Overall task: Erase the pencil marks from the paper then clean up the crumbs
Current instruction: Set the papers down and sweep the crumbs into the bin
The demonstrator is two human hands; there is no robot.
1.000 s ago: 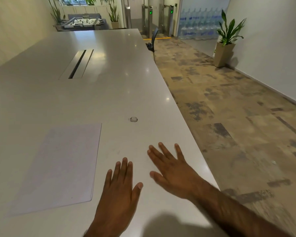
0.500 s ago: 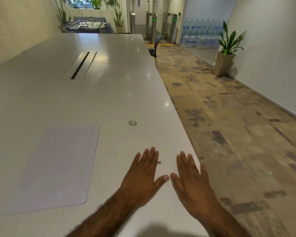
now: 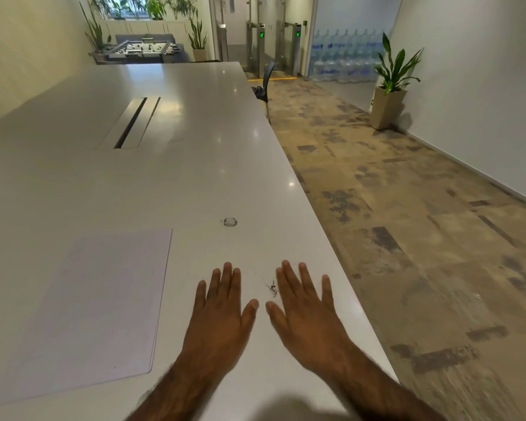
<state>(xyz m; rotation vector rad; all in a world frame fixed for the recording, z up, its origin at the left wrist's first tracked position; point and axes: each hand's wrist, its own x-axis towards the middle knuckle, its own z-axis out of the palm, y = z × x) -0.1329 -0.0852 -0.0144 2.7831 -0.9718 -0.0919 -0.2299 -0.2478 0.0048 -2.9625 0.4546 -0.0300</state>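
Crumbs [image 3: 272, 290] had ended up beside the right hand [image 3: 308, 314], no longer at the fingertips of the left hand [image 3: 222, 314]. Both hands lay flat on the desk [image 3: 195, 177], empty, thumbs nearly touching.

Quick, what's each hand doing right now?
Left hand: open, fingers straight, holding nothing.
Right hand: open, beside the crumbs, holding nothing.

Head camera looks forward-down along table [image 3: 195, 177].

**Both palms down, thumbs nearly meeting**

Your left hand [image 3: 222, 314] and right hand [image 3: 308, 317] sit side by side near the table's [image 3: 195, 177] right edge, fingers straight and slightly spread. Your thumb tips point inward, just apart.
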